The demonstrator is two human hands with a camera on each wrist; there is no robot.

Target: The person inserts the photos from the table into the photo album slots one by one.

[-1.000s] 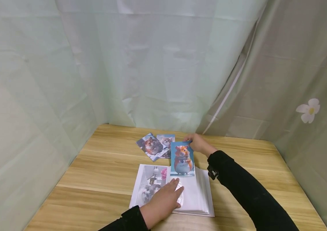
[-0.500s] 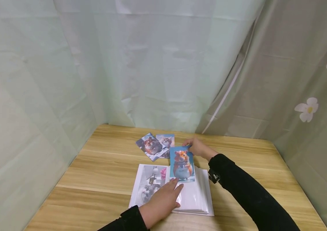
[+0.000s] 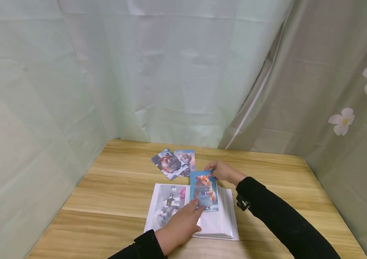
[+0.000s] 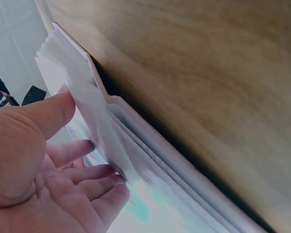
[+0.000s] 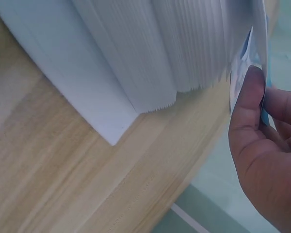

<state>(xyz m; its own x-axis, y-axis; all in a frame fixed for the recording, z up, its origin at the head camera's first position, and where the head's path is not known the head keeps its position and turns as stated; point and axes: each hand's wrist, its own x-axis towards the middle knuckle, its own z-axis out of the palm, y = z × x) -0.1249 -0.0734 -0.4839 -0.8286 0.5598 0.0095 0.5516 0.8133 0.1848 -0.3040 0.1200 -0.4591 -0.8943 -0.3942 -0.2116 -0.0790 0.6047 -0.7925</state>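
An open photo album (image 3: 214, 225) lies on the table, a picture of a grey animal under its left page's sleeve. My right hand (image 3: 223, 171) pinches the top right corner of a blue hamster photo (image 3: 207, 194), whose lower part overlaps the right page. In the right wrist view, thumb and fingers (image 5: 252, 92) grip the photo's edge beside the album's stacked pages (image 5: 184, 48). My left hand (image 3: 183, 223) rests on the album near the spine, fingers extended, touching the page by the photo's lower left. Its fingers (image 4: 106, 182) lie against the clear sleeve in the left wrist view.
Behind the album, a brown hamster photo (image 3: 170, 163) overlaps a kitten photo (image 3: 186, 158). The wooden table (image 3: 115, 194) meets pale curtains (image 3: 177, 72) at the back and sides.
My right hand has drawn the blue hamster photo toward me, lower over the right page. My left hand stays nearly in place on the album.
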